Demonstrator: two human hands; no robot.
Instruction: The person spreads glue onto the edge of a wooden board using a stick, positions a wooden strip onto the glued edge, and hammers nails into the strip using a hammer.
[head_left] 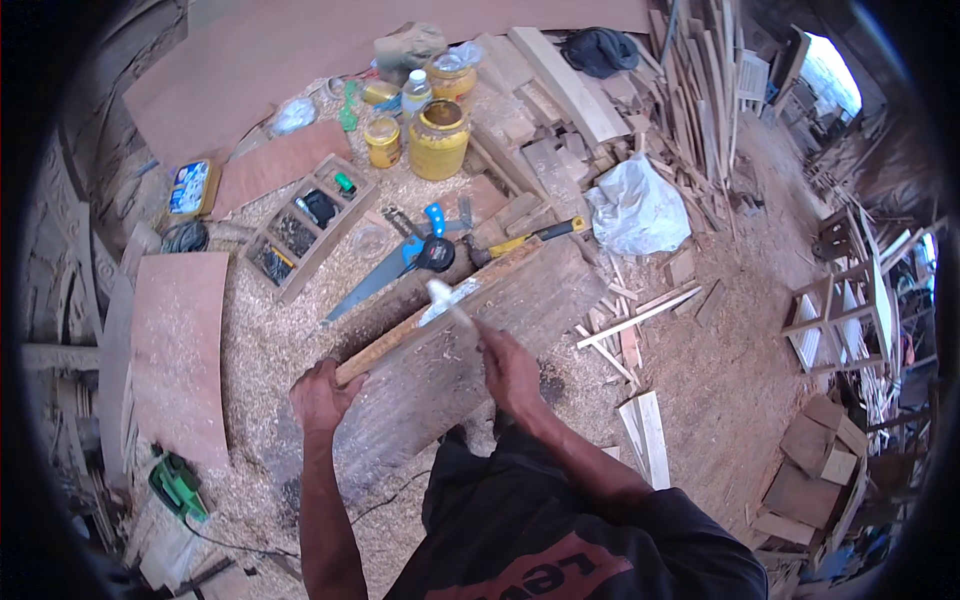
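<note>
My left hand (322, 394) grips the near end of a long narrow wooden strip (440, 305) that lies slanted on a big worn wooden block (470, 350). My right hand (508, 368) is closed on the handle of a bladed tool (447, 298), blurred by motion, whose pale head is over the strip's middle. Wood shavings lie around the block.
Behind the block lie a blue-handled hand saw (400, 258), a hammer with a yellow handle (530, 236) and a wooden compartment tray (310, 225) of small parts. Yellow jars (438, 138), a white plastic bag (638, 208), stacked planks (570, 90), plywood sheets (175, 350) and a green power tool (178, 485) surround it.
</note>
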